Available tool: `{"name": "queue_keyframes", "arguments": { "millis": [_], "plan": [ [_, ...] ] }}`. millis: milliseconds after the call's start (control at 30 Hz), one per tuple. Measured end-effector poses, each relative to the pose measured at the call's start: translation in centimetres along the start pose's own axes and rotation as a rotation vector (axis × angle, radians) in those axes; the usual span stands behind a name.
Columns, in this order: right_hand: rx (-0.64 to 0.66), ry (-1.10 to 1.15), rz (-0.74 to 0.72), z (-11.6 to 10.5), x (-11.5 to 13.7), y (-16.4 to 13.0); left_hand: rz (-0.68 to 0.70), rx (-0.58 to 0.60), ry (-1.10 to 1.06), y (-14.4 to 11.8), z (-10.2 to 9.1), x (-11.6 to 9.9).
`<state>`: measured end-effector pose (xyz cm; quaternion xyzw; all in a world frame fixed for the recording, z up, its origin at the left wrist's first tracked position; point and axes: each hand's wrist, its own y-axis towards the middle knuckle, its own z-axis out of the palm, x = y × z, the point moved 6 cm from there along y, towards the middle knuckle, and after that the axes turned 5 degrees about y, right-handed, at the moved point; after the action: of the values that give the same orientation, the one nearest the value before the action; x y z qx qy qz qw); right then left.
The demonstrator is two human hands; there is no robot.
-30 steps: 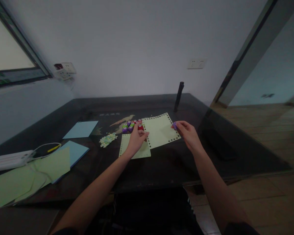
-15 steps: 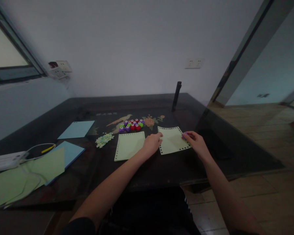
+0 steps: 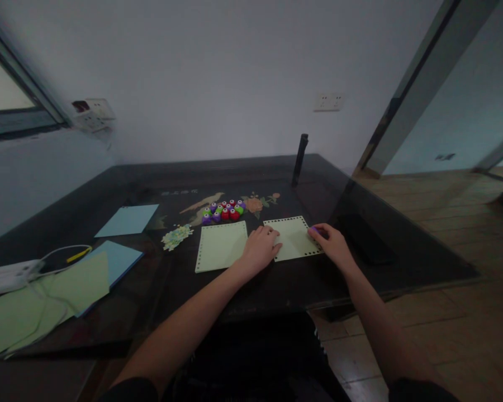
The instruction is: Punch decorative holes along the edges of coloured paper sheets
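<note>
A pale green sheet of paper [image 3: 295, 240] with small holes along its edges lies flat on the dark table. My left hand [image 3: 260, 245] rests on its left edge, fingers stretched out and holding nothing. At the right edge, my right hand [image 3: 332, 240] is closed around a small purple craft punch [image 3: 315, 229], mostly hidden by the fingers. Left of that sheet lies a stack of similar pale green sheets [image 3: 221, 245], with holes along the edges. Behind the stack is a cluster of small red, green and purple craft punches [image 3: 224, 212] with white eye-like spots.
A heap of small pale bits [image 3: 176, 237] lies left of the stack. Further left are blue sheets [image 3: 128, 220], green sheets [image 3: 84, 273] and a white power strip [image 3: 10, 277] with a cable. A black stick-like object [image 3: 300, 160] stands at the back; a dark flat object [image 3: 366, 240] lies right.
My left hand has spread flatter over the sheet's left edge. The sheet, curled up before, now lies flatter. My right hand keeps the purple craft punch at the right edge. The view has shifted slightly.
</note>
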<state>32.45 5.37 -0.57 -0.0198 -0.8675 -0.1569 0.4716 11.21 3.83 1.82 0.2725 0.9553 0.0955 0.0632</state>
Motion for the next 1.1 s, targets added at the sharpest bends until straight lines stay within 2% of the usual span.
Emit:
{"name": "queue_keyframes", "arguments": {
  "millis": [100, 233, 633, 800, 933, 1100],
  "plan": [
    [0.016, 0.001, 0.006, 0.3, -0.1, -0.1, 0.064, 0.036, -0.006, -0.5, 0.9, -0.7],
    [0.019, -0.012, 0.006, 0.3, 0.0, -0.1, 0.088, 0.027, 0.014, -0.7, 1.7, -0.7],
    [-0.007, 0.004, -0.017, 0.2, -0.2, 0.0, 0.079, 0.035, 0.031, -0.7, 1.8, -0.7],
    [-0.053, 0.154, -0.015, -0.2, 0.6, 0.2, 0.073, 0.014, 0.028, -0.8, 1.4, -0.8],
    [-0.025, 0.388, -0.032, -0.2, 2.8, 0.7, 0.072, -0.024, -0.001, -0.6, 0.6, -0.9],
    [0.068, 0.57, -0.089, 1.8, 5.1, 4.1, 0.154, -0.046, -0.044, -0.5, -0.2, -1.5]
  ]
}}
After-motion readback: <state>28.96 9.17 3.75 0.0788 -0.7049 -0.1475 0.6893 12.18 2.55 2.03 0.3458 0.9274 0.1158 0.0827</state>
